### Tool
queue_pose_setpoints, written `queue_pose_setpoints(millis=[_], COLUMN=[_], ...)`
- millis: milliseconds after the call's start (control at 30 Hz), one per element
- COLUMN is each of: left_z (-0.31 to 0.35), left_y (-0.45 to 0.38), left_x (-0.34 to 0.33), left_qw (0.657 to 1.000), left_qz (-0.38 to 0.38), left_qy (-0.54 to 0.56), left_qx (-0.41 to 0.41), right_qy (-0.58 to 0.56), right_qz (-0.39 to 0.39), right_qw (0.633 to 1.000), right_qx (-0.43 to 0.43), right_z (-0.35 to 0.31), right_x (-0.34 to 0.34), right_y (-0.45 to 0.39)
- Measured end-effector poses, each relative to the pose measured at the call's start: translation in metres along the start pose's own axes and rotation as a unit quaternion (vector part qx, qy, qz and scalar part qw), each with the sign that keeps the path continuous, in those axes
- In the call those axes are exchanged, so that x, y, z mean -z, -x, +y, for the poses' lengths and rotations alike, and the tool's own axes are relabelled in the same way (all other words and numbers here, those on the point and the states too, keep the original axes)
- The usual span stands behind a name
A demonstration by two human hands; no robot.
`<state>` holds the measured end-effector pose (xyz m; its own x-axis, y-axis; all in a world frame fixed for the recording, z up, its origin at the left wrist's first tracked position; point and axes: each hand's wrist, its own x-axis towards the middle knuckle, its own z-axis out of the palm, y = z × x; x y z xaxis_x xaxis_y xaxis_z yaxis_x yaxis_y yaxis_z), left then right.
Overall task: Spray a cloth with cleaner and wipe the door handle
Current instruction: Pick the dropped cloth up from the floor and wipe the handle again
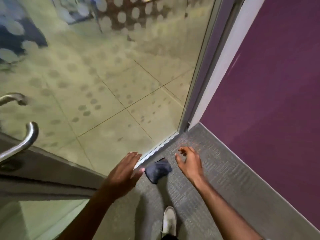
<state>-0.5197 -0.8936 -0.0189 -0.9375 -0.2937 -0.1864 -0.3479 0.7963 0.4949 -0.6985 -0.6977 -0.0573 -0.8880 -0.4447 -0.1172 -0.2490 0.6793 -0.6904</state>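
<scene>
Door handle [20, 142] cut off by the left edge, only the curved end and part of the bar in view; second handle [15, 98] beyond the glass likewise cut, softened by blur. Dark cloth [158, 169] on the carpet partly covered at its left corner by the left hand [125, 172]; folds too smeared to make out. Fingertips of the right hand [189, 161] blurred, curl hard to judge. White shoe [169, 221] cut at the bottom edge, leg above it barely showing. Furniture behind the frosted dots of the glass door [103, 75] too hazy to identify
</scene>
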Motion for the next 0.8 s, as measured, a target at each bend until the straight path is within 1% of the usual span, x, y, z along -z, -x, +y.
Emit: queue_pose_setpoints(millis=[67, 167, 367, 467, 600, 800], left_z=[-0.013, -0.036, -0.082, -0.105, -0.144, -0.198], left_y=[-0.014, -0.036, -0.090, -0.118, -0.151, -0.170], left_x=[-0.029, -0.068, -0.153, -0.197, -0.268, -0.373], left_qw=[1.000, 0.998, 0.995, 0.995, 0.994, 0.988], left_qz=[-0.015, -0.061, -0.088, -0.093, -0.104, -0.136], left_qy=[0.006, 0.016, 0.029, 0.018, 0.027, 0.043], left_qx=[0.008, 0.020, 0.031, 0.016, 0.028, 0.054], right_qy=[0.017, 0.032, 0.040, 0.037, 0.045, 0.063], right_qz=[-0.023, -0.049, -0.072, -0.077, -0.094, -0.096], right_qw=[0.999, 0.997, 0.992, 0.991, 0.988, 0.985], right_qx=[-0.023, -0.050, -0.090, -0.101, -0.110, -0.130], right_z=[0.024, 0.059, 0.130, 0.166, 0.217, 0.299], right_x=[-0.021, -0.055, -0.135, -0.175, -0.234, -0.317], right_y=[-0.018, -0.041, -0.080, -0.095, -0.114, -0.129])
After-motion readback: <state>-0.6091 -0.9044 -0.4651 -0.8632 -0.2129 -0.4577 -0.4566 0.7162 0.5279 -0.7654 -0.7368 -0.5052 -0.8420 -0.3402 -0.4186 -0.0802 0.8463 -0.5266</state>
